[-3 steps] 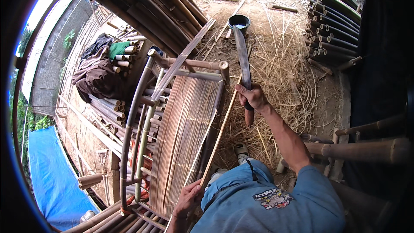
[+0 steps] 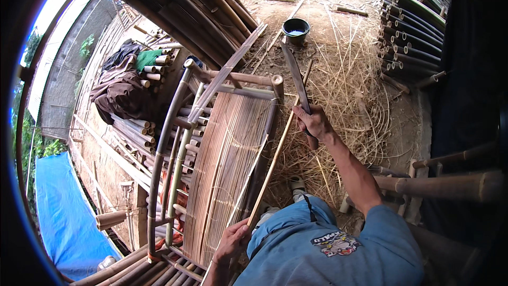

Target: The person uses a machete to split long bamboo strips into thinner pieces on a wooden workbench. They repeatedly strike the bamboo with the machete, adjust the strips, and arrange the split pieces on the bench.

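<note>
Pinching the bamboo strip (image 2: 274,164) low with fingers of the left hand (image 2: 233,240), slanted it beside the slatted panel (image 2: 225,148), presumably for steadiness; gripped the knife (image 2: 296,78) near its blade's base with the right hand's (image 2: 315,122) fingers curled round, likely for control.

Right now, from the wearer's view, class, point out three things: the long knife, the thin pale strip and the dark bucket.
Long knife (image 2: 297,80): head view, middle of the blade.
Thin pale strip (image 2: 273,164): head view, midway along its length.
Dark bucket (image 2: 297,39): head view, near outer wall.
</note>
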Tool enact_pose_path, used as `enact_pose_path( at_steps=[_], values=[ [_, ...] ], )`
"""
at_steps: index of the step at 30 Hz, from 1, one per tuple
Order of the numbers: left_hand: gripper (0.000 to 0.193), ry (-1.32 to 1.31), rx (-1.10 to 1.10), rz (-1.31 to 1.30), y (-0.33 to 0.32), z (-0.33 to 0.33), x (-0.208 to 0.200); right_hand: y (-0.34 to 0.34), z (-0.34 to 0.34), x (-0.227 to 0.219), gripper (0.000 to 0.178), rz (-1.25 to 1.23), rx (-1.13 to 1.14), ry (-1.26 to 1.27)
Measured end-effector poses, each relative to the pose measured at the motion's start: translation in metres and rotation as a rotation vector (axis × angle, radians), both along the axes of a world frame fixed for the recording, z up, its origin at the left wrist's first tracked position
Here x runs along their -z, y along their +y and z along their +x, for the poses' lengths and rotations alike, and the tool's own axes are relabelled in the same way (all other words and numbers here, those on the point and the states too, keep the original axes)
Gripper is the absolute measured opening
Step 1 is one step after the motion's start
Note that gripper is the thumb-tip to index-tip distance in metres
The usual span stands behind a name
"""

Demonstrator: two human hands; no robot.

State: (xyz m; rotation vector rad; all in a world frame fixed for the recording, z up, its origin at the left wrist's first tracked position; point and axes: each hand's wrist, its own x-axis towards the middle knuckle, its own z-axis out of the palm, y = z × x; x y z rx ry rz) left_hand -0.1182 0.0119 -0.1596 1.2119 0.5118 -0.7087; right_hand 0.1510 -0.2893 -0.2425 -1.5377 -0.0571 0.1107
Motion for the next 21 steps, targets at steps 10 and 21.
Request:
enact_pose_path(
  at_steps=[10,21],
  values=[
    [0.033,-0.263,0.014,0.57,0.034,0.03,0.119,0.028,-0.092,-0.04,0.031,1.347,-0.637,0.24],
    [0.032,-0.834,-0.576,0.369,0.009,0.224,-0.113,0.052,-0.138,-0.008,0.037,0.377,-0.302,0.659]
  ],
)
